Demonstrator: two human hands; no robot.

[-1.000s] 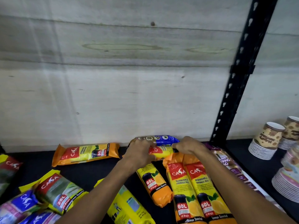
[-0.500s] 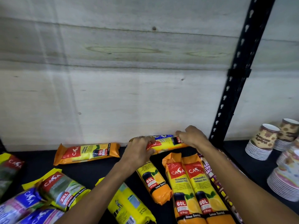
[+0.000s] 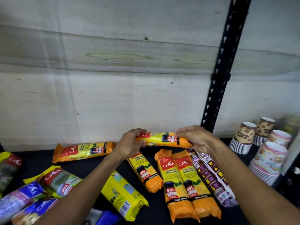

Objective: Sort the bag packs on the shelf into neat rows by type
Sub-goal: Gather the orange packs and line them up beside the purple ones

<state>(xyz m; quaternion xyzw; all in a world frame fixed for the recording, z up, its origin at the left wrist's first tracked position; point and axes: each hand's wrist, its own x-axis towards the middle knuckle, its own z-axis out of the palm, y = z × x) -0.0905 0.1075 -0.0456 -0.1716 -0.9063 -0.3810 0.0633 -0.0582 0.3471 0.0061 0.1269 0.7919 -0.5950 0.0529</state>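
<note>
Two bare forearms come in from the bottom edge, ending in a left hand and a right hand. No sleeve covers either arm as far as the edge shows them: both are uncovered from wrist to near the elbow. Neither wrist carries a watch, band or bracelet, and no ring or glove shows on the fingers. The nails are short and plain. The forearms are slim and smooth.

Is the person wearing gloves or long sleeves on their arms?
No. Both hands, left and right, are bare, with no gloves, rings or watch showing. The forearms are bare too; no sleeve comes into view.
</note>
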